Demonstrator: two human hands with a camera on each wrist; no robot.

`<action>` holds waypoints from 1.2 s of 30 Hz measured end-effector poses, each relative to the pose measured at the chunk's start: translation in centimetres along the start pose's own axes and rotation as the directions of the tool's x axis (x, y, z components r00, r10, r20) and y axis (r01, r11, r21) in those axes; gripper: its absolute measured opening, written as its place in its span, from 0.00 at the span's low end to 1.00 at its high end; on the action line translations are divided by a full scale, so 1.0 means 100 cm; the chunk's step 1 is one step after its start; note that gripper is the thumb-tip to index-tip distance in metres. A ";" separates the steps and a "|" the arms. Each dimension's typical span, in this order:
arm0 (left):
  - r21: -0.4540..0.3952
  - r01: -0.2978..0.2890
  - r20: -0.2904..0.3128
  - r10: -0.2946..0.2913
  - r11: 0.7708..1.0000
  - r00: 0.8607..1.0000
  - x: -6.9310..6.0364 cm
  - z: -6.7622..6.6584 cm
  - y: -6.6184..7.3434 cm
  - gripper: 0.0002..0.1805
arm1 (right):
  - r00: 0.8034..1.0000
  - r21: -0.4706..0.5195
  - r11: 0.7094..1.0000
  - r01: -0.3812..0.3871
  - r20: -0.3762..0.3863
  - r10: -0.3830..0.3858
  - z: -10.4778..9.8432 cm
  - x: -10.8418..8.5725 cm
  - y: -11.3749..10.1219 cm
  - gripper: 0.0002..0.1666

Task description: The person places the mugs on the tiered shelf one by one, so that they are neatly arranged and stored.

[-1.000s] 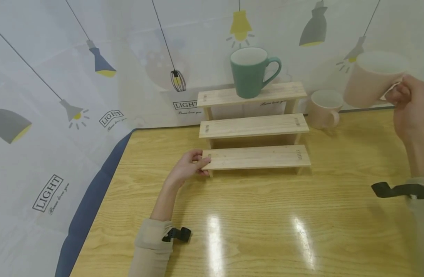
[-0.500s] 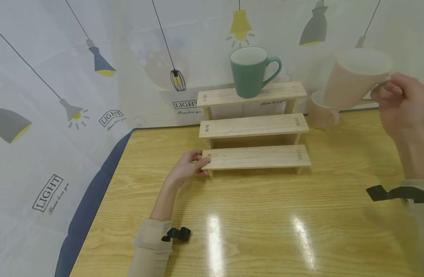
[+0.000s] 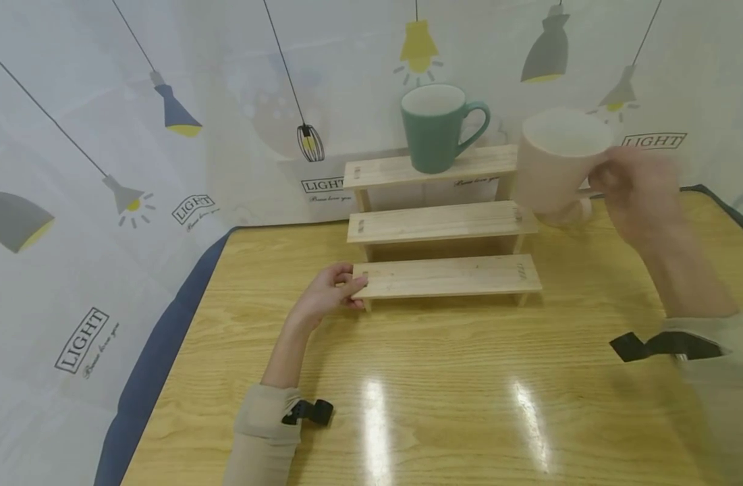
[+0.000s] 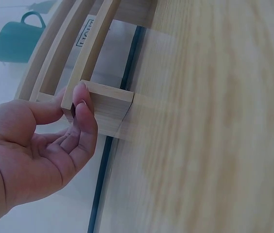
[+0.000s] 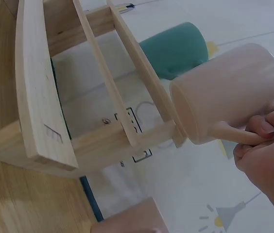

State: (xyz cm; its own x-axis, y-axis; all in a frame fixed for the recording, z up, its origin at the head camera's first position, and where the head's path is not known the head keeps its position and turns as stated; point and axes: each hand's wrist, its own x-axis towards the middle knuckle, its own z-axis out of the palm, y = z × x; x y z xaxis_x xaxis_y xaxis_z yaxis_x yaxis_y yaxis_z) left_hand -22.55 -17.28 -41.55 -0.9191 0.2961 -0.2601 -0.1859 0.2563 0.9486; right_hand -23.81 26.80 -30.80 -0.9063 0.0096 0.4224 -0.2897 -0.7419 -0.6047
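Observation:
By its handle, my right hand [image 3: 641, 192] holds a pale pink mug [image 3: 559, 158] upright in the air at the right end of the wooden three-step rack [image 3: 444, 221]. The right wrist view shows fingers curled round that mug's handle [image 5: 236, 134]. My left hand [image 3: 328, 291] pinches the left end of the lowest step, thumb on top and fingers beneath, as the left wrist view also shows. On the top step stands a green mug [image 3: 433, 131], its handle to the right. A second pink mug [image 5: 132, 219] stands on the table behind, mostly hidden by the held one in the head view.
The rack stands on a wood-grain table [image 3: 444, 378] near its back edge. Behind hangs a white cloth [image 3: 237, 88] printed with lamps. Dark blue edging [image 3: 146, 378] runs along the table's left side.
My right hand has carried the pink mug leftward to the rack's right end, and slightly down in the last half second. The left hand keeps its hold on the lowest step.

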 end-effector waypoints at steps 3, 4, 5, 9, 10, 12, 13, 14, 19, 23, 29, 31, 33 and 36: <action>0.003 -0.001 -0.004 0.001 1.000 1.000 0.001 0.000 -0.002 0.39 | 1.000 -0.059 0.998 -0.008 0.008 0.008 0.005 -0.001 0.010 0.18; 0.004 -0.001 -0.005 0.001 1.000 1.000 0.001 0.000 -0.002 0.39 | 1.000 -0.079 0.997 -0.013 0.016 0.014 0.007 -0.001 0.014 0.18; 0.003 0.000 -0.005 0.000 1.000 1.000 0.001 0.000 -0.002 0.39 | 1.000 -0.118 0.993 0.002 0.031 0.002 0.008 -0.001 0.018 0.18; 0.003 0.005 -0.005 -0.005 1.000 1.000 0.001 0.000 -0.001 0.39 | 0.998 -0.213 0.977 0.030 0.064 -0.017 0.013 0.001 0.034 0.20; 0.005 0.007 -0.004 -0.007 1.000 1.000 0.000 -0.001 -0.001 0.39 | 0.999 -0.251 0.968 0.021 0.054 -0.007 0.015 0.001 0.038 0.21; 0.009 0.008 -0.003 -0.008 1.000 1.000 0.000 -0.001 -0.001 0.39 | 1.000 -0.318 0.948 -0.013 0.006 0.016 0.019 0.000 0.043 0.25; 0.010 0.008 -0.001 -0.008 1.000 1.000 0.000 -0.001 -0.001 0.39 | 0.999 -0.333 0.942 -0.049 -0.021 0.044 0.021 0.000 0.046 0.25; 0.010 0.008 0.000 -0.008 1.000 1.000 0.000 -0.001 -0.001 0.39 | 0.997 -0.340 0.937 -0.076 -0.038 0.067 0.024 0.001 0.048 0.25; -0.001 0.004 0.000 -0.004 1.000 1.000 0.000 -0.001 0.000 0.38 | 0.992 -0.302 0.946 -0.120 -0.062 0.106 0.032 0.005 0.063 0.27; 0.004 0.002 -0.001 -0.002 1.000 1.000 0.001 -0.001 0.000 0.38 | 0.993 -0.302 0.946 -0.119 -0.029 0.116 0.033 0.007 0.075 0.27; 0.011 0.007 0.004 -0.007 1.000 1.000 0.000 -0.001 0.000 0.39 | 0.994 -0.341 0.935 -0.095 0.016 0.107 0.032 0.009 0.091 0.26; 0.013 0.008 0.005 -0.008 1.000 1.000 0.001 -0.001 0.000 0.38 | 0.994 -0.363 0.928 -0.085 0.028 0.103 0.031 0.010 0.096 0.26; 0.015 0.008 0.007 -0.008 1.000 1.000 0.000 -0.001 0.000 0.38 | 0.993 -0.365 0.928 -0.078 0.049 0.103 0.030 0.011 0.100 0.26; 0.016 0.010 0.008 -0.010 1.000 1.000 0.001 -0.001 0.000 0.38 | 0.993 -0.364 0.929 -0.074 0.060 0.102 0.029 0.011 0.106 0.27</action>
State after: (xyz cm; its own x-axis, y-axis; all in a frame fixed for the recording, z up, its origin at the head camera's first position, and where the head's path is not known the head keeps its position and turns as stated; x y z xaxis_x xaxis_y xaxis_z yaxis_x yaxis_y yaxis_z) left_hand -22.67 -17.35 -41.55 -0.9143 0.3011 -0.2708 -0.1890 0.2742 0.9429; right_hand -27.01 17.02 -34.73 -0.9113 -0.1061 0.3979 -0.3141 -0.4457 -0.8383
